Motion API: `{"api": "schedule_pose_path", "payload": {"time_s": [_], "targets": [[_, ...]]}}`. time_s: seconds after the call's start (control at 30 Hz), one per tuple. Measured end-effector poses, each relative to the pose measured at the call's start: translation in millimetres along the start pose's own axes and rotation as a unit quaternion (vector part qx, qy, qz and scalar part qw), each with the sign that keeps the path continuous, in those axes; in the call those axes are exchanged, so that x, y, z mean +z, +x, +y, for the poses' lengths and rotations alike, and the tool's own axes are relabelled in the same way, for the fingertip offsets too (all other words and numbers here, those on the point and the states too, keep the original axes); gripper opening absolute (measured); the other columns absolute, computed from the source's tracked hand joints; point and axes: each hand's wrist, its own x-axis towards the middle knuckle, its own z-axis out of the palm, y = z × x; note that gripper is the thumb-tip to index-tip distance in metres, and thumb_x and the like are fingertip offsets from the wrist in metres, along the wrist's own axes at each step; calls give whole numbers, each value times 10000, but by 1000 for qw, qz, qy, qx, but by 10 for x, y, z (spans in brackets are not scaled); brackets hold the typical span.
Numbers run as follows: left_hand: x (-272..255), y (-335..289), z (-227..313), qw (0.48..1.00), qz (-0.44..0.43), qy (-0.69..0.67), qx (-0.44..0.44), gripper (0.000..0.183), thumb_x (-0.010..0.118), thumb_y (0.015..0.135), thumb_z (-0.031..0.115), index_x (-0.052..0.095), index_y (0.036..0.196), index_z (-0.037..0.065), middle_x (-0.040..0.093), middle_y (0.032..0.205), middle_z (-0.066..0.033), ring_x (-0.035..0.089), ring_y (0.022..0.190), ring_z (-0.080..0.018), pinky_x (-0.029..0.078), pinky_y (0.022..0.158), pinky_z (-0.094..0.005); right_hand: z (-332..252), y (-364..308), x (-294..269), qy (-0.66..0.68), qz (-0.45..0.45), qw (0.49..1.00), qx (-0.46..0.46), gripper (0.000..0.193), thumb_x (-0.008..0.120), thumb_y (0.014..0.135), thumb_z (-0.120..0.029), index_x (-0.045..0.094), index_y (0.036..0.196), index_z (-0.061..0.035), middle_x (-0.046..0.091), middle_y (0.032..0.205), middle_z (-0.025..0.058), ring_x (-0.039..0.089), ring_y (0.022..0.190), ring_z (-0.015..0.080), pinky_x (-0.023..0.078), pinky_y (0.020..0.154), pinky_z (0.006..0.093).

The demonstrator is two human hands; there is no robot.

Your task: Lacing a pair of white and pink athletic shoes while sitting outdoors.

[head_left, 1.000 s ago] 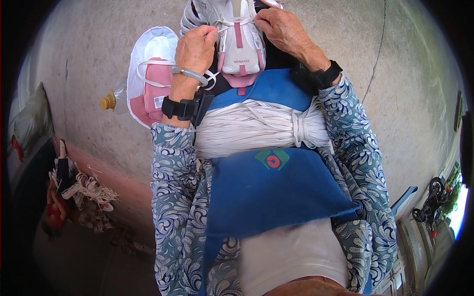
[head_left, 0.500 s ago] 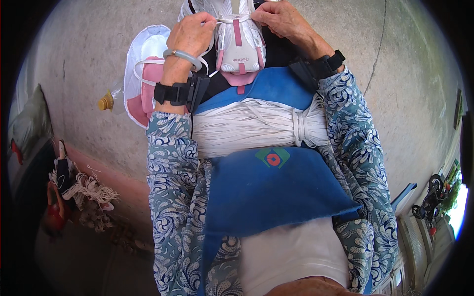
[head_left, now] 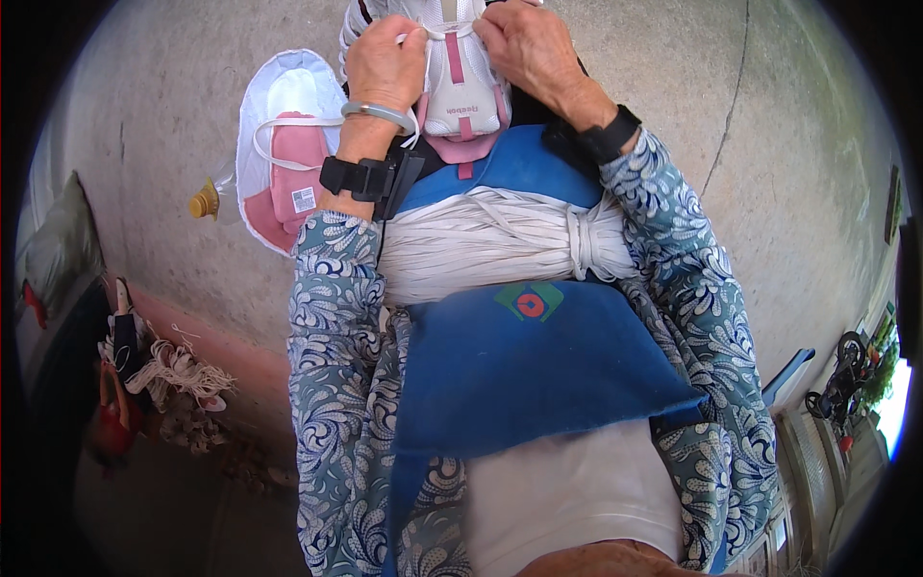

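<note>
A white and pink sneaker (head_left: 466, 96) lies at the top of the view, just beyond the blue apron (head_left: 548, 154) over my lap. A white shoelace (head_left: 439, 35) crosses its front. My left hand (head_left: 386, 62) is closed on the lace at the shoe's left side. On the right side, my right hand (head_left: 531, 56) pinches the lace between thumb and fingers. A loose lace end hangs beside my left wrist. Across my lap rests a thick bundle of white shoelaces (head_left: 490, 236), tied near its right end.
Left of the shoe lies a white and pink fabric item with a white strap (head_left: 288, 149). A clear bottle with a yellow cap (head_left: 204, 199) is on the concrete floor (head_left: 183, 115). Tangled cords (head_left: 183, 370) are at lower left. A motorbike (head_left: 846, 370) stands far right.
Both hands have shifted slightly, the right one moving left and closer to the shoe. The sneaker has moved slightly up and left in view. The lace stays in both hands.
</note>
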Motion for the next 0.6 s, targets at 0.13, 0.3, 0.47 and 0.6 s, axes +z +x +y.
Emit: {"api": "schedule_pose_path", "payload": {"time_s": [0.13, 0.3, 0.47, 0.6], "targets": [[2, -42, -16, 959, -16, -213, -187, 156, 671, 735, 158, 605, 798, 31, 590, 720, -119, 583, 641, -280, 470, 602, -348, -12, -6, 46, 35, 15, 998, 41, 238, 517, 815, -190, 525, 693, 14, 546, 662, 225, 558, 637, 378, 432, 569, 449], [180, -45, -229, 973, 132, 26, 190, 149, 667, 743, 150, 614, 796, 20, 589, 717, -120, 591, 667, -305, 463, 610, -361, 0, -96, 188, -13, 108, 994, -19, 237, 503, 824, -203, 528, 728, 12, 550, 659, 231, 555, 634, 393, 434, 573, 465], [132, -149, -217, 977, 89, 73, 181, 253, 591, 792, 95, 568, 1038, 44, 560, 966, -165, 567, 868, -334, 461, 736, -386, 5, -164, 114, -73, 28, 996, -42, 226, 569, 820, -209, 583, 916, -4, 564, 800, 168, 589, 678, 331, 493, 649, 403], [209, -285, -193, 972, 60, 97, 204, 433, 519, 821, 64, 400, 1235, 32, 452, 1164, -189, 495, 1045, -357, 438, 864, -402, -134, -266, 12, -93, 40, 992, -70, 320, 616, 724, -200, 534, 893, 59, 531, 819, 207, 585, 721, 357, 498, 652, 417]]}}
